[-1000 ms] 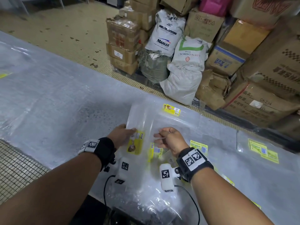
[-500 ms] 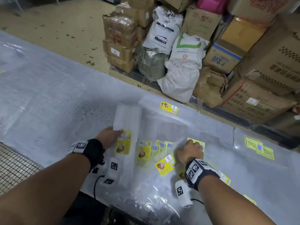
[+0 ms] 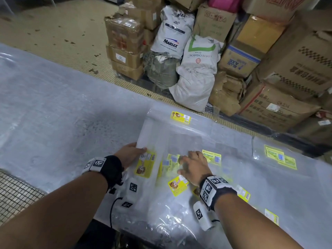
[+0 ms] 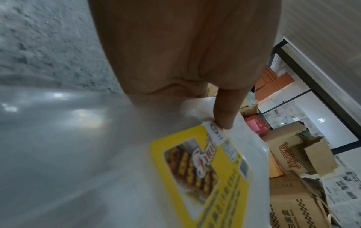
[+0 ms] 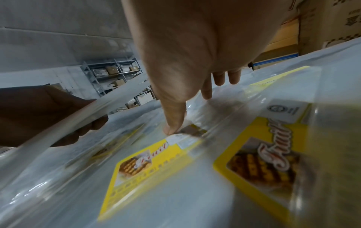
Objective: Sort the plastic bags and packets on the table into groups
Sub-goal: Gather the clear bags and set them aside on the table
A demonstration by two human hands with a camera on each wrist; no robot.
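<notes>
A stack of clear bags [image 3: 146, 159] with a yellow label is gripped at its edge by the left hand [image 3: 129, 155], raised slightly off the desk [image 3: 53, 108]. The right hand [image 3: 193, 164] is spread flat, fingers straight, on loose bags [image 3: 177, 184] overlapping nearby. These are judged light, limp and slippery; single sheets probably cling, though blur hides their edges. A pinch at a corner or labelled end is advised.

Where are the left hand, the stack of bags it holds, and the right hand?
left hand [image 3: 129, 153]: head view, back of the hand.
stack of bags [image 3: 145, 166]: head view, on its yellow label.
right hand [image 3: 195, 164]: head view, back of the hand, fingers spread on the loose bags.
</notes>
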